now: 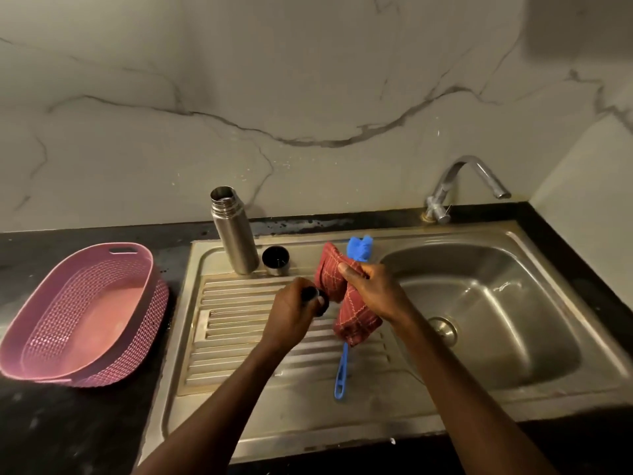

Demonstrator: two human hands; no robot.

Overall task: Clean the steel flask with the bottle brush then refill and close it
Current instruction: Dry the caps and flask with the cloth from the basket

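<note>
Flask (235, 231) upright, uncapped, upper centre: rigid steel, slippery wet; grasp mid-body. Left hand (291, 315) clenches stopper (317, 296); right hand (373, 291) pinches red cloth (352, 310).

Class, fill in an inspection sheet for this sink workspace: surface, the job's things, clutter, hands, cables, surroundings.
Surface: steel drainboard, ridged.
Job's things: steel flask upright, open; cup lid beside it; blue bottle brush lying on the drainboard.
Clutter: pink basket on the dark counter.
Hands: left hand grips a small black stopper; right hand holds a red cloth.
Cables: nothing seen.
Surroundings: marble-look wall, tap, sink basin.
</note>
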